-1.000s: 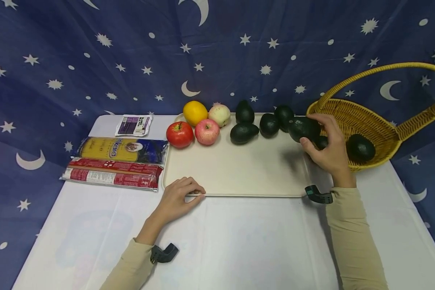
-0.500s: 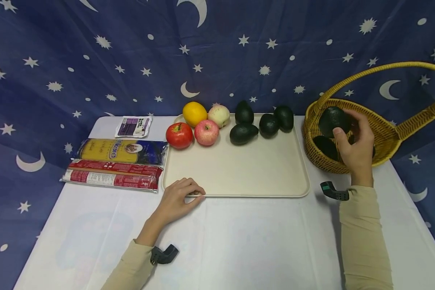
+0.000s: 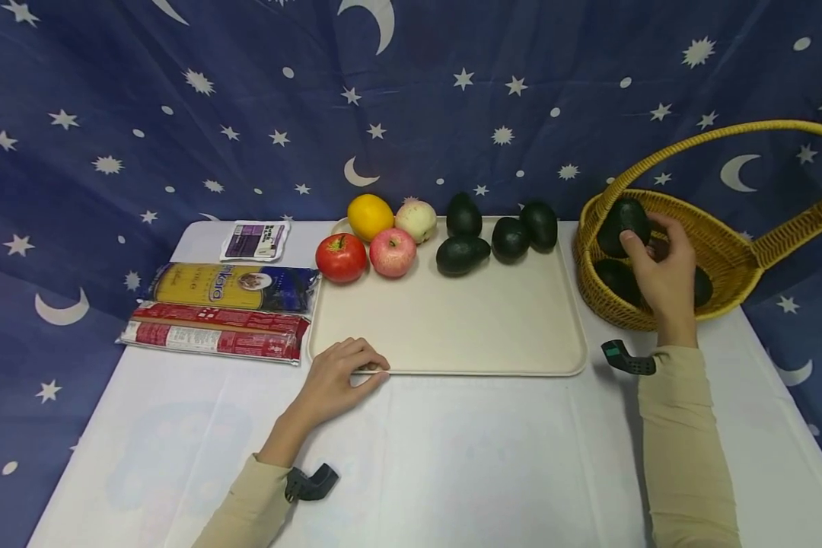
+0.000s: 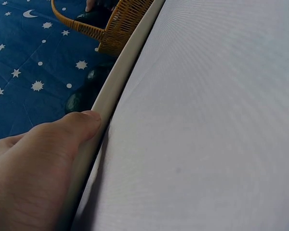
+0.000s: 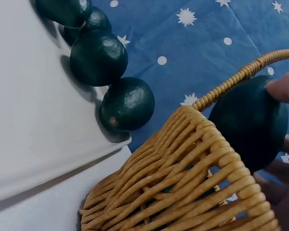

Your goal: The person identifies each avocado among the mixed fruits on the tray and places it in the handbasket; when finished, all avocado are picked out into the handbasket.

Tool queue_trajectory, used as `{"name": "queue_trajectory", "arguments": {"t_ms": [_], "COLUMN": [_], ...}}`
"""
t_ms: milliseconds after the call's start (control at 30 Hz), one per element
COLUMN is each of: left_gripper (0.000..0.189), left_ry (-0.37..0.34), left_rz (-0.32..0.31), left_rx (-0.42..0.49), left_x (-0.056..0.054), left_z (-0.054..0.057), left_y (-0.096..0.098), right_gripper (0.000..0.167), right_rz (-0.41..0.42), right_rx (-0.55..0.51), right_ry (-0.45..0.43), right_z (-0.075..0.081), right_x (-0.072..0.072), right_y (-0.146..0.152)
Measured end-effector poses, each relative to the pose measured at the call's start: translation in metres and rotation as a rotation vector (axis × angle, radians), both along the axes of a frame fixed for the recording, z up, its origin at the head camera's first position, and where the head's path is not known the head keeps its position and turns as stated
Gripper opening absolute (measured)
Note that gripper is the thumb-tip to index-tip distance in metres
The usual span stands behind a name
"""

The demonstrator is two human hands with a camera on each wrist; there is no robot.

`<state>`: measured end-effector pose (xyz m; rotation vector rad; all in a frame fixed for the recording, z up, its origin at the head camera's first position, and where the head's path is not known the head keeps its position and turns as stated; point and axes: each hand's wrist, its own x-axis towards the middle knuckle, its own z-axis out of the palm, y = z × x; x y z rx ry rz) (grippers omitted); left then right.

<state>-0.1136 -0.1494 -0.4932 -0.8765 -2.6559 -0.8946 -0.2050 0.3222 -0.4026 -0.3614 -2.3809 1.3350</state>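
Note:
My right hand (image 3: 670, 281) holds a dark green avocado (image 3: 616, 228) between thumb and fingers, inside the left end of the yellow wicker basket (image 3: 729, 259). Under it lies another avocado (image 3: 615, 278), and one more avocado (image 3: 704, 288) shows to the right of the hand. In the right wrist view the held avocado (image 5: 248, 125) appears just past the woven rim, with fingers at its right side. My left hand (image 3: 339, 377) rests loosely on the front edge of the cream tray (image 3: 445, 327), near its left corner. Its thumb (image 4: 82, 125) lies along the rim; the other fingers are mostly hidden there.
Along the tray's back stand several avocados (image 3: 462, 255), a red tomato (image 3: 341, 257), a pink apple (image 3: 393, 252), a pale apple (image 3: 416, 219) and a yellow lemon (image 3: 370, 218). Left lie a pasta pack (image 3: 236, 286), a red pack (image 3: 215, 331) and a small pouch (image 3: 255, 240). The basket's handle (image 3: 726, 128) arches high.
My right hand has carried the avocado from over the tray's right end rightward into the basket, shifting slightly left and lower lately. The left hand stays on the tray edge.

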Motion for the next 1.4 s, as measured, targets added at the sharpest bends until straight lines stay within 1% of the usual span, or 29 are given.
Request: {"name": "queue_trajectory", "arguments": {"t_ms": [133, 267, 367, 533, 733, 800, 900, 1000, 1067, 1200, 1300, 1400], "left_gripper": [0.007, 0.007, 0.007, 0.008, 0.009, 0.009, 0.009, 0.009, 0.009, 0.009, 0.008, 0.008], "left_ry": [-0.002, -0.011, -0.017, -0.006, 0.0, -0.01, -0.019, -0.018, -0.008, 0.009, 0.002, -0.009], "left_rz": [0.001, 0.007, 0.003, 0.003, 0.003, 0.005, 0.005, -0.003, -0.004, 0.0, -0.004, -0.005], "left_rx": [-0.006, -0.003, -0.005, 0.005, 0.004, 0.002, -0.003, 0.001, 0.007, 0.015, 0.013, 0.009], "left_x": [0.0, 0.001, 0.0, -0.001, -0.002, -0.002, 0.001, 0.001, 0.0, -0.001, -0.001, -0.001], "left_z": [0.0, 0.0, 0.001, 0.002, 0.002, 0.002, 0.001, -0.001, 0.0, 0.001, 0.0, 0.0], "left_y": [0.001, 0.001, 0.001, 0.001, 0.0, 0.0, 0.0, 0.003, 0.004, 0.002, 0.001, 0.0], "right_gripper": [0.054, 0.063, 0.072, 0.084, 0.088, 0.088, 0.088, 0.085, 0.078, 0.06, 0.046, 0.037], "right_rz": [0.001, 0.017, 0.055, 0.133, 0.194, 0.209, 0.21, 0.187, 0.167, 0.131, 0.11, 0.121], "right_rx": [0.02, 0.045, 0.078, 0.172, 0.218, 0.221, 0.21, 0.187, 0.178, 0.161, 0.151, 0.11], "right_ry": [-0.117, -0.239, -0.317, -0.405, -0.486, -0.498, -0.516, -0.491, -0.438, -0.258, -0.101, 0.045], "right_z": [0.0, -0.002, -0.002, -0.002, -0.005, -0.007, -0.008, -0.006, -0.003, -0.002, -0.005, -0.004], "right_x": [-0.006, -0.02, -0.031, -0.044, -0.049, -0.049, -0.044, -0.038, -0.034, -0.026, -0.016, -0.006], "right_y": [0.003, 0.007, 0.011, 0.016, 0.022, 0.023, 0.022, 0.022, 0.019, 0.008, -0.001, -0.014]}}
